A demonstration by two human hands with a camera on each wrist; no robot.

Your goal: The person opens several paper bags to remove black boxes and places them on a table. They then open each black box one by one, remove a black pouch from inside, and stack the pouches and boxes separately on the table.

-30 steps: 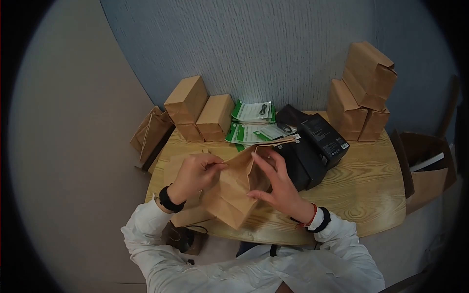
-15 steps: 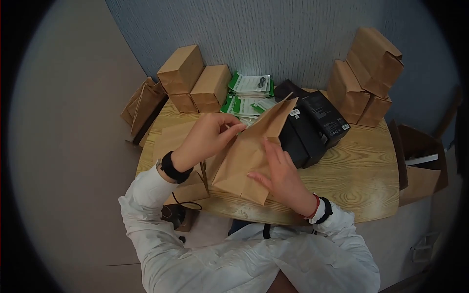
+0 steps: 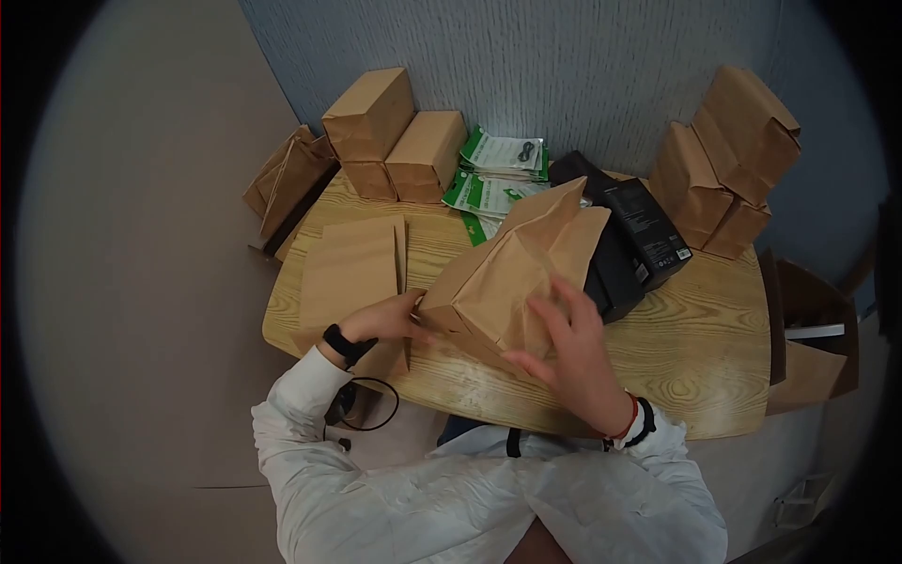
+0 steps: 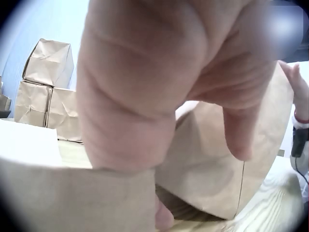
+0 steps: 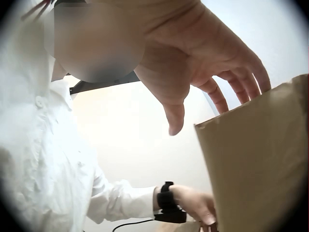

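A brown paper bag [image 3: 493, 282] stands tilted over the table's front half, its mouth gaping toward the back right. My right hand [image 3: 584, 357] is at its near right side, thumb and fingers spread; the right wrist view has those fingers [image 5: 236, 84] at the bag's [image 5: 260, 159] upper edge. By the bag's lower left end is my left hand [image 3: 383, 321], fingers loosely extended. In the left wrist view, part of that hand [image 4: 140, 87] goes behind nearby brown paper [image 4: 77, 198], with the bag [image 4: 203, 154] beyond. Flat paper bags [image 3: 349, 268] lie at the left.
Stacked brown packages stand at the back left [image 3: 368, 122] and back right [image 3: 742, 141]. Green and white packets [image 3: 498, 193] and black boxes [image 3: 648, 230] lie between them. An open brown bag [image 3: 813, 371] is beyond the table's right edge; a black cable [image 3: 395, 404] loops at the front.
My left hand has moved from the bag's upper edge down to its lower left end. The bag has turned and its mouth has widened, while my right hand has shifted right.
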